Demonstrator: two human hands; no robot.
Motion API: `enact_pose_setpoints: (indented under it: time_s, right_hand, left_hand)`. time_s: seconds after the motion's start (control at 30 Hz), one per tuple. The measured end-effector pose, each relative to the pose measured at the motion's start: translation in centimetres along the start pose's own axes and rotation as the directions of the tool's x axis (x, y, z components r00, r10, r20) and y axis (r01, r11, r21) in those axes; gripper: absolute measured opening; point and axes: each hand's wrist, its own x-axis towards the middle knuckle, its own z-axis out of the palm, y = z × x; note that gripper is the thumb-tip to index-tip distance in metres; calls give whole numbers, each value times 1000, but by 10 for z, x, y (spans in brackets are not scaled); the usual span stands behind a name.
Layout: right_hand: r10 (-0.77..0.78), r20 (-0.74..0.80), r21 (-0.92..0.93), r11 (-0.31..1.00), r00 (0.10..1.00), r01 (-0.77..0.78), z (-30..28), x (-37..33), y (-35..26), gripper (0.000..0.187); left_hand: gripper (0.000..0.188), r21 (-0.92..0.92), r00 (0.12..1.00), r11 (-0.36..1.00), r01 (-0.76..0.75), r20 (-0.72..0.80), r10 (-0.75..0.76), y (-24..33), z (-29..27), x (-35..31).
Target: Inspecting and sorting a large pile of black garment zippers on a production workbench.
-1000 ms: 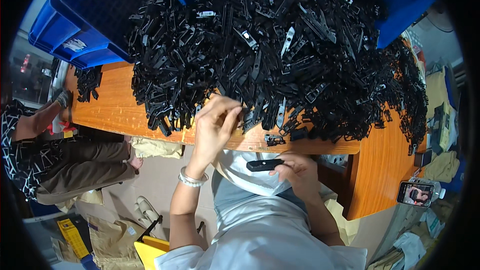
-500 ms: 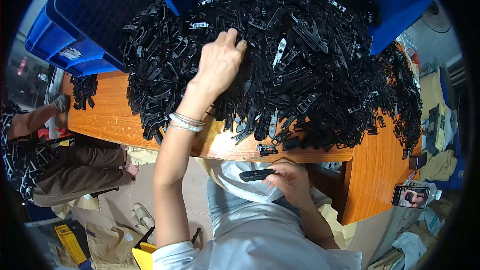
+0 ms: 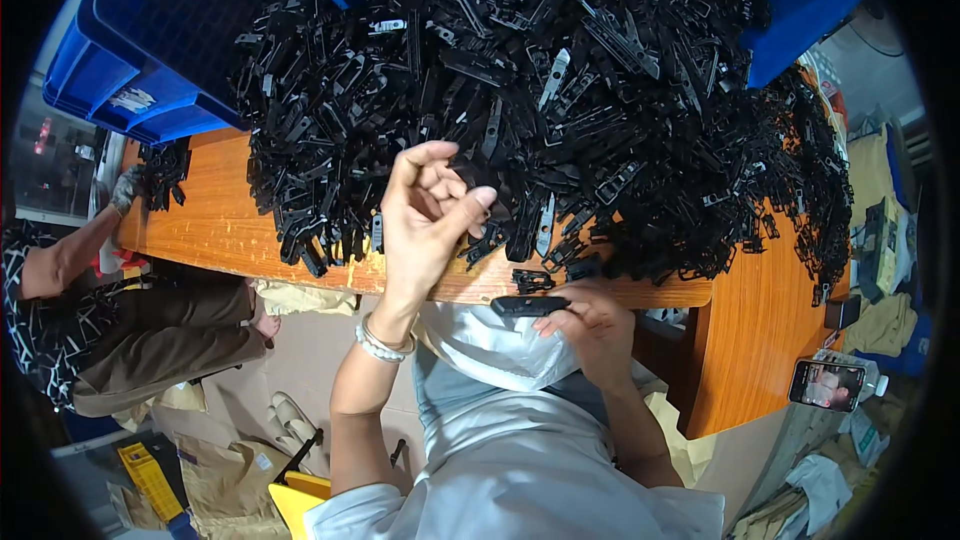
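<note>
My left hand (image 3: 428, 218) is raised over the near edge of the heap, fingers curled in toward the thumb, and its grip pinches a small black plastic piece (image 3: 470, 178) between thumb tip and fingertips; the piece sits just above the pinch, against the dark mass behind it, so I cannot tell its full outline; a pale beaded bracelet (image 3: 385, 342) circles that wrist. My right hand (image 3: 590, 325) is lower, below the desk's front edge and close to my body, its grip clenched on a flat black plastic bar (image 3: 530, 306) that lies level and sticks out leftward from the fingers; the bar is well apart from the piece in my left grip, lower and to the right of it; beneath this hand lies a white cloth bag (image 3: 490, 350) in my lap. Just above the bar, a loose black clip (image 3: 532, 280) rests at the lip of the wooden desk (image 3: 215, 230); beyond it the huge pile of black plastic parts (image 3: 560, 90) covers most of the desk, reaching its right side. Behind the pile on the left stand stacked blue plastic crates (image 3: 130, 90); another blue crate (image 3: 805, 10) shows at the upper right. At the far left another person's gloved hand (image 3: 125, 190) touches a small bunch of black parts (image 3: 165, 172) at the desk's corner. At the lower right a phone (image 3: 826, 385) with a lit screen lies near some clothes.
</note>
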Motion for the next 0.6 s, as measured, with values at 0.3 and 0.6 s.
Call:
enact_pose_setpoints:
  time_s: [0.3, 0.6]
  right_hand:
    - [-254, -14, -180, 952, 967, 247, 8, 13, -25, 22]
    - [-407, 124, -589, 704, 905, 397, 6, -5, -23, 20]
  left_hand:
    - [8, 61, 897, 931, 359, 255, -362, 9, -2, -29]
    - [47, 638, 856, 770, -4, 400, -327, 36, -1, -70]
